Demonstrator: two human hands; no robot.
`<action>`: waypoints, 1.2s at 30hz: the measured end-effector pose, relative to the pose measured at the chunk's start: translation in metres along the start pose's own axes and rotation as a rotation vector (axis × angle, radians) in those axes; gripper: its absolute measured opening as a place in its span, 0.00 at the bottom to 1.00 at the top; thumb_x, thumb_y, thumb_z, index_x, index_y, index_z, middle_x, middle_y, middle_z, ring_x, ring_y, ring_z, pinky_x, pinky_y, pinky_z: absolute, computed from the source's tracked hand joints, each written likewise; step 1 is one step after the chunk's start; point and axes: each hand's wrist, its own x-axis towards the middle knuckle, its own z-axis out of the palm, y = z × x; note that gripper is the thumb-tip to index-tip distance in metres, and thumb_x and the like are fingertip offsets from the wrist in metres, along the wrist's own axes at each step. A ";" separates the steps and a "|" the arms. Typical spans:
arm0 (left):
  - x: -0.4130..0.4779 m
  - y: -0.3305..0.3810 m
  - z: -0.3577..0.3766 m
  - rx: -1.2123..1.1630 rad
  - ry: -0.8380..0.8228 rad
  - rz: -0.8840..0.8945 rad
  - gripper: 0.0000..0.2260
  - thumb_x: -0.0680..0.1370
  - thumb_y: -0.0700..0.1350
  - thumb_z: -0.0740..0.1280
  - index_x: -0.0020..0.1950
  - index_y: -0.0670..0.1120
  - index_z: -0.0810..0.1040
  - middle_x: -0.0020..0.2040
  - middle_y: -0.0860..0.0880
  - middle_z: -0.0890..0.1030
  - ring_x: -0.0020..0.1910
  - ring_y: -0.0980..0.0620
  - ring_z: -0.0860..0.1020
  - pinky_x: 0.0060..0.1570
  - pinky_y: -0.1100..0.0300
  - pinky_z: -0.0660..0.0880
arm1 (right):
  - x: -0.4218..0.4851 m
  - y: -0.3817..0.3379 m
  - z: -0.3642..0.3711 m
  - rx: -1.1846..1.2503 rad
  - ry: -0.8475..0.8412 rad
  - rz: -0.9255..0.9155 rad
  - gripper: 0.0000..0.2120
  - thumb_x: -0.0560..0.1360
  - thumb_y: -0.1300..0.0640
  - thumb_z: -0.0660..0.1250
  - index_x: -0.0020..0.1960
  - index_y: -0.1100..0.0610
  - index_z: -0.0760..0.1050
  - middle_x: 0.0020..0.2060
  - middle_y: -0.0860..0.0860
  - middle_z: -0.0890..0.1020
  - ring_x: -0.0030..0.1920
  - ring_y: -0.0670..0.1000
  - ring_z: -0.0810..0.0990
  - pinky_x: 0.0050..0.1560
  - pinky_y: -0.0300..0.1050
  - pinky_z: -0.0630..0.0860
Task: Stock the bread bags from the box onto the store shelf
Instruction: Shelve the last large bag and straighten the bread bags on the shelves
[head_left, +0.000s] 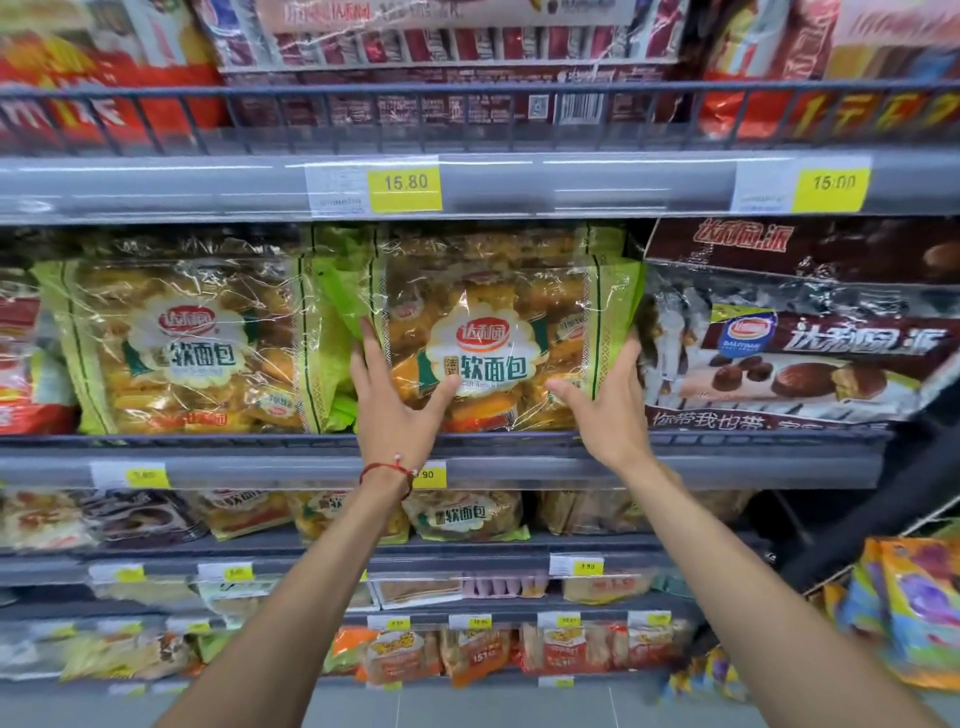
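Middle shelf (727, 457) is packed: second green bag (192, 343) is stood just left of bread bag (493, 332), dark pie pack (810, 353) is set just beside its right side. Price label (405, 183) is fixed on shelf edge above. Bread bag is stood upright at shelf front edge and pressed between both hands. Left hand (387, 400) is laid on its left side, fingers straight, thumb spread across front. Right hand (608, 405) is set against right edge, fingers nearly straight, thumb on front.
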 end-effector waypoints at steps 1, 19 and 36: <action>0.002 -0.001 0.002 0.013 -0.002 0.001 0.51 0.70 0.68 0.71 0.80 0.57 0.40 0.81 0.47 0.47 0.79 0.48 0.54 0.64 0.47 0.69 | 0.002 0.002 0.000 -0.008 -0.017 -0.002 0.56 0.76 0.40 0.73 0.83 0.56 0.34 0.84 0.53 0.47 0.83 0.54 0.52 0.78 0.53 0.56; -0.010 -0.015 -0.002 0.216 -0.056 0.072 0.58 0.64 0.74 0.70 0.79 0.57 0.36 0.77 0.46 0.58 0.69 0.39 0.70 0.52 0.40 0.79 | -0.003 0.010 -0.015 -0.197 -0.105 -0.009 0.62 0.67 0.37 0.79 0.81 0.47 0.37 0.77 0.57 0.71 0.72 0.61 0.74 0.68 0.62 0.75; 0.018 0.018 -0.021 0.195 0.066 0.120 0.44 0.73 0.63 0.69 0.79 0.47 0.48 0.72 0.40 0.61 0.61 0.39 0.72 0.52 0.49 0.77 | 0.015 -0.027 -0.031 -0.037 -0.020 0.052 0.42 0.75 0.40 0.74 0.74 0.65 0.60 0.68 0.61 0.73 0.67 0.59 0.74 0.70 0.60 0.72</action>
